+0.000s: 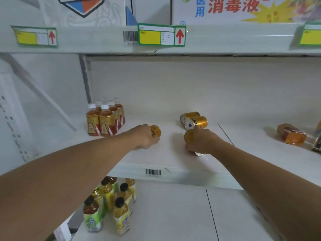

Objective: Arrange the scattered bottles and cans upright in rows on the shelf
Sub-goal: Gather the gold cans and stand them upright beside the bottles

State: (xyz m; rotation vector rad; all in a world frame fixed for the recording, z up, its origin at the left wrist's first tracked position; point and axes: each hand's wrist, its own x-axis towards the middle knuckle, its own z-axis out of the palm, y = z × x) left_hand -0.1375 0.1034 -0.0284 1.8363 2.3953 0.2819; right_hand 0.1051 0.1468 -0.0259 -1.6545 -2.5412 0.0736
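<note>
My left hand [145, 136] grips an amber tea bottle [155, 130] lying on the white middle shelf [170, 159]. My right hand [202, 141] grips a second amber bottle [189, 135], its clear cap end poking out near the shelf's front. Just behind my right hand two gold cans [194, 120] lie on their sides. Several tea bottles with white caps [104, 119] stand upright in rows at the shelf's left. Another orange bottle [291, 134] lies on its side at the right.
The upper shelf edge [104, 39] carries yellow price tags and hangs low over the work area. Cartons stand on top of it. On the lower shelf, several yellow and green drink bottles [111, 204] stand at the left.
</note>
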